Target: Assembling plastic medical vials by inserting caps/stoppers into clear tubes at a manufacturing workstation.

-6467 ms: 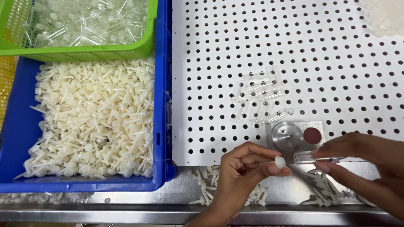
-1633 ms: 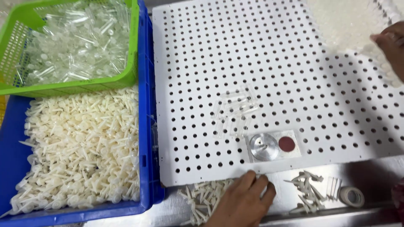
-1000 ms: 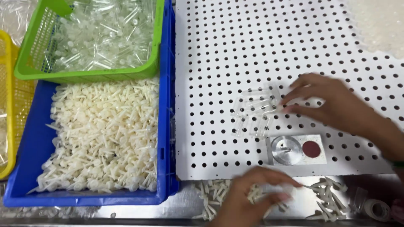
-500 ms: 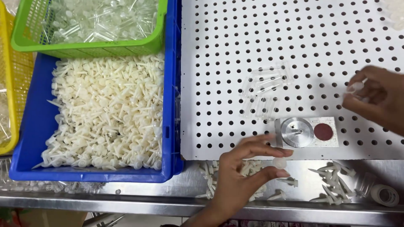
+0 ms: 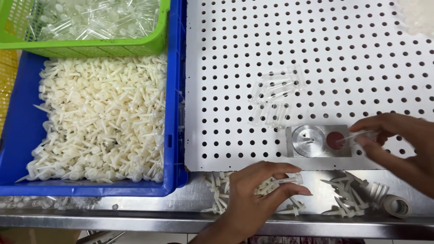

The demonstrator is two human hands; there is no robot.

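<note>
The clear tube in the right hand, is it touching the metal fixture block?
Cannot tell. In the head view the right hand holds the clear tube over the metal fixture block, with its tip overlapping the red disc; contact is unclear.

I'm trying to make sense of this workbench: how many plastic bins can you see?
3. A blue bin full of cream pegs at left, a green basket of clear tubes resting on its far end, and a yellow bin barely showing at the left edge. Others may lie outside the picture.
</note>
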